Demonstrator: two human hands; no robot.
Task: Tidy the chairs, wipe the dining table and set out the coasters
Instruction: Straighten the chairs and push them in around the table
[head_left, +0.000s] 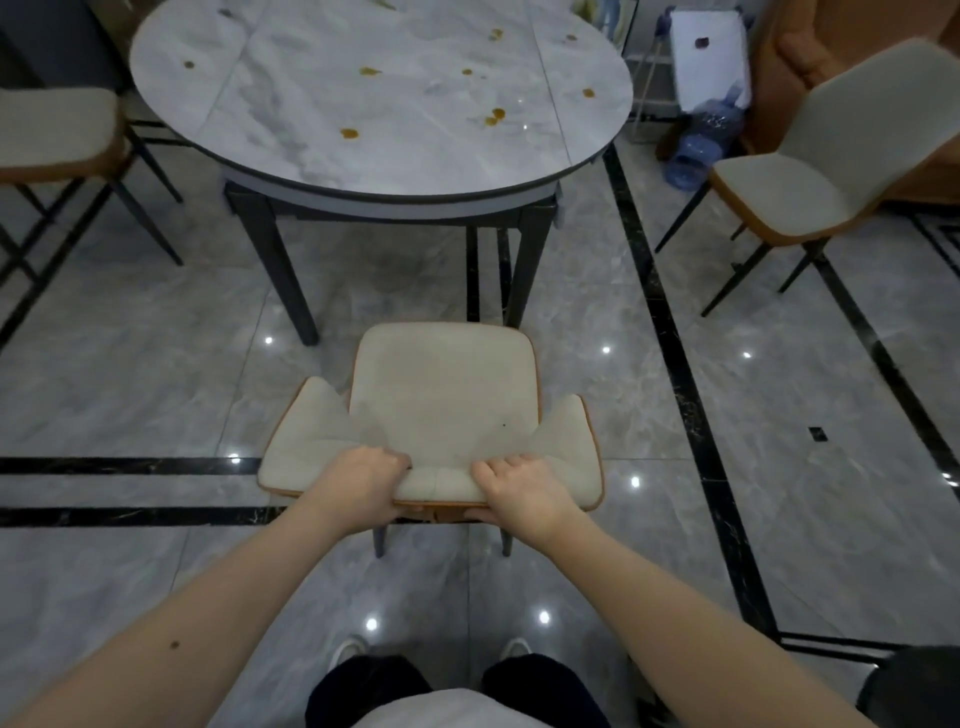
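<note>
Glossy grey floor tiles (156, 364) with black inlay strips ran under everything, throwing back small ceiling-light glints. Ahead stood the table (322, 171), its pale marbled top dotted with amber spills (349, 133), none wiped yet; I saw no cloth and no coasters anywhere on it.

My chair (441, 405) sat directly before me, facing the table, its seat front near the table legs but not yet under the top. I had the left hand (358, 486) and right hand (524, 493) on the top edge of the backrest, one either side of its middle, fingers curled over the padded front, thumbs apparently behind, both clamped on the chair.

I judged the chair fairly light: thin dark metal legs, a moulded shell with orange trim, soft cream padding that would give a little under the fingers while the shell beneath stayed stiff. The top of the backrest seemed the right hold, since a push low down was out of reach and the wings at the sides would twist it. On that polished tile I expected the feet to slide easily, possibly skate sideways, so an even push from both hands seemed wise.

Two more chairs waited, one at the left (52, 130), one at the right (810, 182), both angled away from the table.
</note>
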